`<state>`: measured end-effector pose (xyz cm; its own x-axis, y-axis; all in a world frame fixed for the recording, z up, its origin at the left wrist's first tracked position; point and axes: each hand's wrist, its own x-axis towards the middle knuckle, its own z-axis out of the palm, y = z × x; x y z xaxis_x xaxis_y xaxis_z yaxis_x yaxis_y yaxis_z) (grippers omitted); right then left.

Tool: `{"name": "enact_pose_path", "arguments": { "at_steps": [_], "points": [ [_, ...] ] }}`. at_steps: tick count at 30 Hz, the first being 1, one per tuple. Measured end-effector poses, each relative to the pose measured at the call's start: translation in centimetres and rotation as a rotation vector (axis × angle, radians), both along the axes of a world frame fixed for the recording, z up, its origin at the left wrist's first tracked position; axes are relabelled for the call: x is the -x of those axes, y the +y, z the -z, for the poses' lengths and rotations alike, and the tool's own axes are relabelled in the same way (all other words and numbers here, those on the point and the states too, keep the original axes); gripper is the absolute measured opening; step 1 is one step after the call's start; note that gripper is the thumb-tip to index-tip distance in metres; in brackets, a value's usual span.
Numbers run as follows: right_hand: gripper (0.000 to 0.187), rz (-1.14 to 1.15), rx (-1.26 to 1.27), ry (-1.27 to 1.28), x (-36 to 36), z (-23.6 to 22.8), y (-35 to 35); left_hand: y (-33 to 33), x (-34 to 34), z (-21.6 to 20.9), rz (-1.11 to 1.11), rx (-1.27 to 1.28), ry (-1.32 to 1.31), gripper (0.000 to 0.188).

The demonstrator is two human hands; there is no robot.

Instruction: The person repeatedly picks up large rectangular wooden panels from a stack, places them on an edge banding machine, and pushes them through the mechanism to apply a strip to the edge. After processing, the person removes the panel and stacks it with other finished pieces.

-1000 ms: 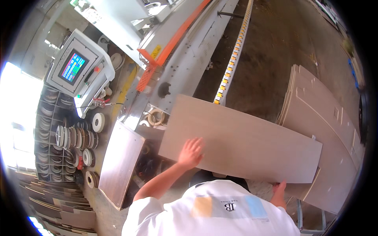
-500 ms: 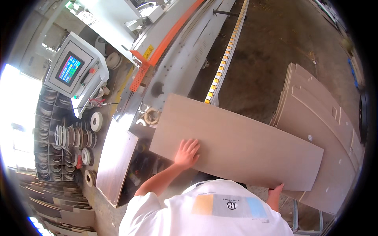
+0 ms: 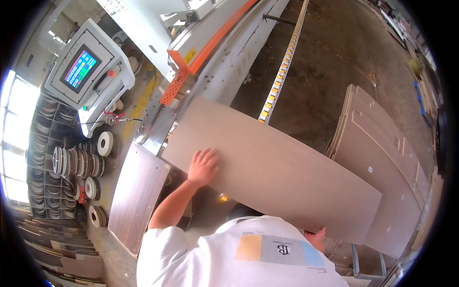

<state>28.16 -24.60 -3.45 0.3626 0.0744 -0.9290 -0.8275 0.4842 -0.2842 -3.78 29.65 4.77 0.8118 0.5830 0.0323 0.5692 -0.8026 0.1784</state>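
A long grey-brown flat board (image 3: 282,177) lies across in front of me, slanting from upper left to lower right. Its left end reaches over the edge of the long grey machine (image 3: 215,79). My left hand (image 3: 203,166) rests flat on top of the board near that end, fingers stretched out. At the near edge, toward the right end, my right hand (image 3: 315,239) grips the board with the thumb side showing; its other fingers are hidden beneath. The board's right end overlaps a stack of similar boards (image 3: 368,143).
An orange guard (image 3: 210,45) runs along the machine. Beside the board, a rail with yellow rollers (image 3: 279,81) stretches away. At left stand a control panel with a lit screen (image 3: 81,69), a rack of edging rolls (image 3: 50,158) and a pale slanted panel (image 3: 136,196).
The board has moved left toward the machine, its left end now over the machine's edge. Both hands have shifted left with it, and the view has moved slightly.
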Motion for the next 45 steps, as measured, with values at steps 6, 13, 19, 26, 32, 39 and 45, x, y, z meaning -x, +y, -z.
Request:
{"name": "enact_pose_path", "arguments": {
  "at_steps": [6, 13, 19, 26, 32, 39, 45],
  "points": [
    [0.051, -0.232, -0.135, 0.034, 4.7, -4.8, 7.2, 4.8, 3.5, 2.0, -0.319, -0.082, -0.094, 0.045],
    [0.040, -0.326, -0.158, 0.013, 6.2, -5.7, 11.3, 9.1, 4.9, 2.8, -0.374, -0.077, -0.138, 0.045],
    [0.039, -0.479, -0.151, 0.063, 6.3, -5.0, 13.6, 12.1, 6.2, 3.2, -0.402, -0.101, -0.191, 0.044],
    [0.039, -0.516, -0.044, 0.120, 6.2, -5.0, 16.7, 14.1, 7.0, 3.8, -0.417, -0.092, -0.222, 0.045],
    [0.040, -0.534, 0.068, -0.003, 4.5, -5.9, 19.1, 15.4, 5.7, 3.9, -0.424, -0.074, -0.278, 0.044],
    [0.043, -0.450, 0.190, -0.053, -0.4, -3.2, 21.7, 18.3, 1.5, 3.8, -0.422, -0.101, -0.324, 0.044],
    [0.041, -0.392, 0.106, -0.137, -4.9, -1.7, 24.3, 21.9, -3.3, 4.1, -0.406, -0.109, -0.344, 0.042]
  ]
}}
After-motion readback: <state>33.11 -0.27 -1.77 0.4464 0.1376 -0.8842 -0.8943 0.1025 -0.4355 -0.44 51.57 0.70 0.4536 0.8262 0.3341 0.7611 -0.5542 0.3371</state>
